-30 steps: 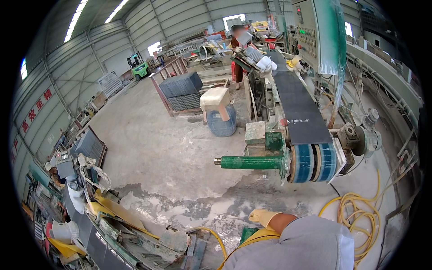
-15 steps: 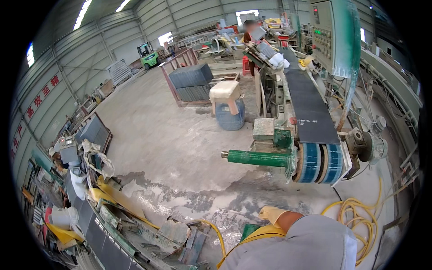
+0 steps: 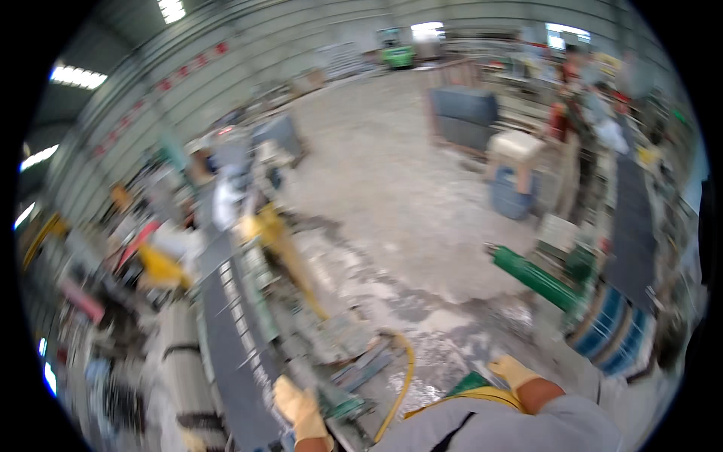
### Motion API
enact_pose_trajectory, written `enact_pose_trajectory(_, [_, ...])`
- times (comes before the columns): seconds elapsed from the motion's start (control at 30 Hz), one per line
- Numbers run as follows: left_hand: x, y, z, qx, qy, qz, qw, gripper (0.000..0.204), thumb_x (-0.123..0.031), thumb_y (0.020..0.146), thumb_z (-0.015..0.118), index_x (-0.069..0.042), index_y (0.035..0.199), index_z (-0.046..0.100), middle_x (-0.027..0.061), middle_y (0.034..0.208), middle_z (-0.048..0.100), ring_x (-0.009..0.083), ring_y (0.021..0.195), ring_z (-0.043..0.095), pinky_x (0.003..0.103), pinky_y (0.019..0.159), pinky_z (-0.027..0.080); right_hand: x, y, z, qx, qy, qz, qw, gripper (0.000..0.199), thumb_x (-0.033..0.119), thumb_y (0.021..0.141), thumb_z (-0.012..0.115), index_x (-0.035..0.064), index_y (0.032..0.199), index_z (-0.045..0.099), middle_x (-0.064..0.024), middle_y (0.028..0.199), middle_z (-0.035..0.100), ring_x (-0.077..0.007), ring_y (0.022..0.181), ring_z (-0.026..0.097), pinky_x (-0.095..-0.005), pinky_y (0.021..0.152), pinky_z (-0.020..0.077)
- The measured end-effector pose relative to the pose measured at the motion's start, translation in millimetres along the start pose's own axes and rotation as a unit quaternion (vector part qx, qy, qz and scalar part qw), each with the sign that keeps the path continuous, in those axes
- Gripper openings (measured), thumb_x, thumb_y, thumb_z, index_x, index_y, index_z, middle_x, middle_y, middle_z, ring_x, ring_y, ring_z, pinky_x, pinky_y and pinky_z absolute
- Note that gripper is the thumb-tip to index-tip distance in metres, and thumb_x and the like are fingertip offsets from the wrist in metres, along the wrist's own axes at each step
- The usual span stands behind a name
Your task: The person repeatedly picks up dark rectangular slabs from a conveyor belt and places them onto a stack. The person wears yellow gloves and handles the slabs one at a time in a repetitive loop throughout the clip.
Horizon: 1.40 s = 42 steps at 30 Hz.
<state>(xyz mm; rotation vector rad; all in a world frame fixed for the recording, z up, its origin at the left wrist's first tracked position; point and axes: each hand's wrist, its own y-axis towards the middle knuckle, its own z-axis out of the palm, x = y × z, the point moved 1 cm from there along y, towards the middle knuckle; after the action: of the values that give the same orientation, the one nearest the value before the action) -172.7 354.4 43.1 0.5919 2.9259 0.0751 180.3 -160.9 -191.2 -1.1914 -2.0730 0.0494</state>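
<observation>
Since half a second ago my view has swung left, so the grey conveyor belt [image 3: 230, 354] and machine frame on my left now fill the lower middle, and the green roller [image 3: 536, 276] with its blue-striped drum [image 3: 611, 331] has slid to the right edge. My left hand [image 3: 301, 410], in a yellow glove, now shows at the bottom and rests on the machine frame just beside a green fitting [image 3: 348, 407]; the picture is blurred and I cannot tell whether its fingers grip anything. My right hand [image 3: 512, 371], also gloved, is held low near a yellow hose [image 3: 401, 384], fingers loosely curled and holding nothing. Across the concrete floor [image 3: 392, 173] stands a blue barrel [image 3: 512, 202] under a pale block.
</observation>
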Motion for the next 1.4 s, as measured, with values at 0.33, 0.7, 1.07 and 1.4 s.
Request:
enact_pose_trajectory(0.33, [32,-19,12,-0.104,0.022,0.012,0.994,0.086,-0.029,0.084,0.076,0.001,0.154,0.036,0.0227,0.153,0.046,0.0407,0.143,0.041,0.053,0.119,0.029,22,-6,-9,0.045,0.109,0.098,0.988,0.034,0.033,0.090,0.065,0.0106,0.112,0.080,-0.0128,0.085,0.077,-0.0217,0.072,0.072,-0.0369,0.072,0.0560])
enact_pose_trajectory(0.7, [23,-18,4,-0.105,0.024,0.018,0.994,0.086,-0.028,0.085,0.076,0.001,0.154,0.035,0.0205,0.154,0.045,0.0406,0.143,0.040,0.052,0.120,0.028,9,8,3,0.062,0.112,0.103,0.986,0.031,0.033,0.088,0.068,0.0147,0.111,0.081,-0.0133,0.095,0.079,-0.0219,0.084,0.073,-0.0369,0.079,0.0551])
enact_pose_trajectory(1.07, [23,-18,6,-0.100,0.019,0.009,0.995,0.086,-0.028,0.085,0.076,0.000,0.155,0.035,0.0202,0.154,0.045,0.0405,0.143,0.041,0.052,0.120,0.029,11,3,-2,0.054,0.139,0.064,0.987,0.034,0.034,0.089,0.067,0.0127,0.113,0.080,-0.0123,0.086,0.077,-0.0214,0.074,0.071,-0.0377,0.073,0.0554])
enact_pose_trajectory(1.4, [22,-16,4,-0.051,0.004,-0.020,0.998,0.086,-0.029,0.088,0.073,-0.003,0.158,0.031,0.0194,0.160,0.040,0.0399,0.149,0.034,0.052,0.124,0.023,10,12,5,0.079,0.090,0.107,0.987,0.035,0.036,0.092,0.064,0.0140,0.115,0.079,-0.0134,0.090,0.078,-0.0216,0.076,0.072,-0.0358,0.076,0.0557])
